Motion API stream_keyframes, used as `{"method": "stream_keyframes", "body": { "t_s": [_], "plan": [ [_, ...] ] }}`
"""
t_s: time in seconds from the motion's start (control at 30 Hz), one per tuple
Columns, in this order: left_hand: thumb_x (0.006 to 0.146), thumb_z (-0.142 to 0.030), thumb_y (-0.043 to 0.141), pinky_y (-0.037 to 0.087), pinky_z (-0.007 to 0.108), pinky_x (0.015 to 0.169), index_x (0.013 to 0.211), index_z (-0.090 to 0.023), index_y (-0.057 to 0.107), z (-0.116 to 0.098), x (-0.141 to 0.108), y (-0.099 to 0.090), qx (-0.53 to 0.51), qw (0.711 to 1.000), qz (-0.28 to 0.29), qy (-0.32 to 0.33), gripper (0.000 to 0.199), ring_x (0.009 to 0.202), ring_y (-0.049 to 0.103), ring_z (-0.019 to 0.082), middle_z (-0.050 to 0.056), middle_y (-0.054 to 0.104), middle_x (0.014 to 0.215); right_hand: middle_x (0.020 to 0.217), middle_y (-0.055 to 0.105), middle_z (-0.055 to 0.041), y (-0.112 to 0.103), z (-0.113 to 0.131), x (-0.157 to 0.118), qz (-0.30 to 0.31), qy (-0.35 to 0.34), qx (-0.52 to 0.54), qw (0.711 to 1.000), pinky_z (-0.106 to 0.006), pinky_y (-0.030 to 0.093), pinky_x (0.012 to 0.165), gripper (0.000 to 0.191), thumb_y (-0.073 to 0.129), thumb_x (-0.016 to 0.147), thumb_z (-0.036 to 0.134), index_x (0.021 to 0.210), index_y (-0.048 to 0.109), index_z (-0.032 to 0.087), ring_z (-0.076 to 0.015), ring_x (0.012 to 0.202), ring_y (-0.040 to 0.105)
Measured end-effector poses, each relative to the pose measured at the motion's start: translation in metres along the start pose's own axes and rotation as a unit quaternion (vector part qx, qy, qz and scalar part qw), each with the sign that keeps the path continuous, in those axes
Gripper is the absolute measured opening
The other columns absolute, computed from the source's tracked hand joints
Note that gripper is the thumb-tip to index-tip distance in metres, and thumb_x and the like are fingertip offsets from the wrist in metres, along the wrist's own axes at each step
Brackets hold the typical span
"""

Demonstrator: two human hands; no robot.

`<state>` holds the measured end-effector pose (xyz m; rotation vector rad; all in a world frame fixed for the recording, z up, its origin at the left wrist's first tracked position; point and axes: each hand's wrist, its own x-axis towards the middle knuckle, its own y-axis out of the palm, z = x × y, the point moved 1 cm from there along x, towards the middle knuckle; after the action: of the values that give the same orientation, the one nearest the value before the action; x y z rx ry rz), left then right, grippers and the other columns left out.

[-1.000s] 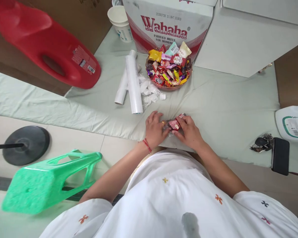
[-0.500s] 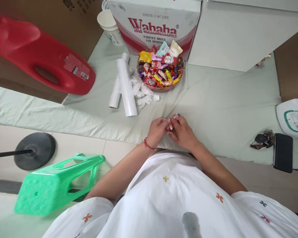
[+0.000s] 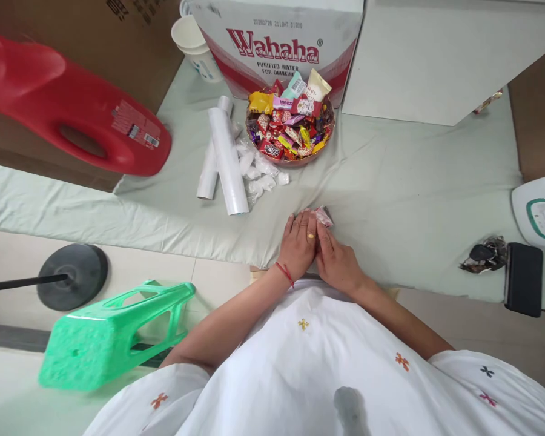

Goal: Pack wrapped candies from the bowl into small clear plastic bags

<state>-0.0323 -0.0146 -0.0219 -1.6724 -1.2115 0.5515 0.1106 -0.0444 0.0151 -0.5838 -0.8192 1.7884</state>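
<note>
1. Candy bowl (image 3: 295,162), the landmark: heaped with wrapped sweets, the lower layers hidden; the carton (image 3: 275,48) directly behind it is cut off above.
2. Red-and-white packet (image 3: 324,216): on the near side of the bowl, well apart from it; only the far end shows beyond the fingers, and its contents cannot be told.
3. Left hand (image 3: 298,242): near side of the bowl, palm down, fingers straight and close together; any grip beneath is concealed.
4. Right hand (image 3: 340,263): touching the left hand, fingers slightly bent beside the packet; whether it has hold of it cannot be told.
5. White rolls (image 3: 229,163): left of the bowl, crossed; the small white pieces (image 3: 264,181) between are indistinct.
6. Desk (image 3: 413,181): pale green cloth, wrinkled around the bowl; far right of the bowl, a dark phone (image 3: 524,278) and a cropped white bottle (image 3: 542,212).
7. Red jug (image 3: 136,130): left of the bowl, cropped. Tiled floor (image 3: 218,278): below and left of the bowl, with a green stool (image 3: 82,345).
</note>
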Motion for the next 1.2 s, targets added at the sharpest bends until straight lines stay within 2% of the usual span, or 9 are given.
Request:
{"method": "stream_keyframes", "body": {
  "t_s": [0.1, 0.17, 0.27, 0.43, 0.6, 0.73, 0.9, 1.07, 1.2],
  "plan": [
    [0.107, -0.025, 0.030, 0.030, 0.056, 0.127, 0.149, -0.007, 0.049, 0.005, 0.014, -0.005, -0.050, 0.998, 0.008, -0.044, 0.050, 0.149, 0.046, 0.031, 0.025, 0.052, 0.155, 0.161, 0.047, -0.0165, -0.015, -0.009, -0.003, -0.003, 0.000, 0.096, 0.995, -0.049, 0.060, 0.092, 0.068, 0.043, 0.099, 0.027, 0.165, 0.024, 0.022, -0.0314, 0.126, 0.064],
    [0.108, -0.034, 0.035, 0.039, 0.052, 0.122, 0.146, -0.010, 0.052, 0.007, 0.021, -0.018, -0.133, 0.988, 0.003, -0.084, 0.048, 0.143, 0.053, 0.030, 0.022, 0.058, 0.150, 0.151, 0.058, -0.0133, -0.033, -0.022, -0.004, -0.070, 0.047, 0.173, 0.981, -0.043, 0.062, 0.085, 0.057, 0.043, 0.103, 0.036, 0.158, 0.035, 0.028, -0.0244, 0.100, 0.071],
    [0.108, -0.048, 0.036, 0.050, 0.042, 0.110, 0.142, -0.015, 0.057, 0.002, 0.025, -0.035, -0.325, 0.932, -0.019, -0.162, 0.052, 0.129, 0.064, 0.026, 0.016, 0.069, 0.136, 0.136, 0.065, -0.0123, -0.051, -0.034, -0.003, -0.176, 0.143, 0.257, 0.939, -0.037, 0.060, 0.072, 0.050, 0.049, 0.101, 0.054, 0.144, 0.050, 0.028, -0.0200, 0.085, 0.067],
    [0.109, -0.052, 0.030, 0.051, 0.042, 0.111, 0.141, -0.020, 0.060, -0.027, 0.017, -0.033, -0.563, 0.797, 0.005, -0.218, 0.055, 0.134, 0.061, 0.024, 0.011, 0.070, 0.135, 0.126, 0.068, -0.0100, -0.028, -0.009, 0.004, -0.033, 0.166, 0.462, 0.871, -0.037, 0.063, 0.072, 0.060, 0.063, 0.088, 0.070, 0.131, 0.058, 0.027, -0.0260, 0.107, 0.068],
    [0.106, -0.058, 0.035, 0.051, 0.043, 0.111, 0.143, -0.018, 0.058, -0.028, 0.006, -0.030, -0.499, 0.825, -0.033, -0.263, 0.058, 0.134, 0.059, 0.025, 0.013, 0.062, 0.145, 0.110, 0.072, -0.0057, -0.005, 0.005, 0.010, -0.079, 0.230, 0.531, 0.812, -0.036, 0.062, 0.070, 0.053, 0.075, 0.080, 0.061, 0.117, 0.061, 0.025, -0.0237, 0.096, 0.068],
    [0.093, -0.059, 0.061, 0.058, 0.036, 0.086, 0.119, -0.016, 0.069, -0.021, 0.005, -0.036, -0.516, 0.812, 0.005, -0.273, 0.051, 0.098, 0.071, 0.024, 0.011, 0.075, 0.111, 0.107, 0.070, -0.0048, -0.005, -0.001, 0.011, -0.046, 0.202, 0.489, 0.847, -0.037, 0.062, 0.074, 0.050, 0.076, 0.083, 0.055, 0.118, 0.060, 0.024, -0.0210, 0.090, 0.067],
    [0.092, -0.049, 0.063, 0.054, 0.032, 0.086, 0.103, -0.017, 0.072, -0.026, 0.006, -0.037, -0.547, 0.796, 0.031, -0.257, 0.035, 0.094, 0.068, 0.021, 0.007, 0.075, 0.100, 0.130, 0.065, -0.0073, -0.015, -0.008, -0.008, -0.050, 0.183, 0.470, 0.862, -0.039, 0.063, 0.083, 0.055, 0.065, 0.090, 0.058, 0.132, 0.053, 0.026, -0.0226, 0.106, 0.067],
    [0.088, -0.041, 0.067, 0.049, 0.030, 0.080, 0.102, -0.017, 0.074, -0.020, -0.014, -0.040, -0.487, 0.821, 0.065, -0.291, 0.029, 0.084, 0.062, 0.017, 0.006, 0.072, 0.097, 0.110, 0.073, -0.0078, -0.097, -0.058, -0.041, -0.024, 0.239, 0.203, 0.949, -0.037, 0.057, 0.072, 0.043, 0.076, 0.079, 0.053, 0.109, 0.072, 0.023, -0.0226, 0.086, 0.067],
    [0.086, -0.046, 0.066, 0.048, 0.029, 0.075, 0.091, -0.017, 0.070, -0.007, -0.028, -0.044, -0.500, 0.801, 0.071, -0.321, 0.030, 0.077, 0.057, 0.016, 0.003, 0.067, 0.085, 0.077, 0.072, -0.0083, -0.218, -0.125, -0.037, -0.050, 0.418, -0.069, 0.904, -0.042, 0.047, 0.064, 0.029, 0.081, 0.077, 0.048, 0.088, 0.075, 0.023, -0.0244, 0.067, 0.063]
  ]
}}
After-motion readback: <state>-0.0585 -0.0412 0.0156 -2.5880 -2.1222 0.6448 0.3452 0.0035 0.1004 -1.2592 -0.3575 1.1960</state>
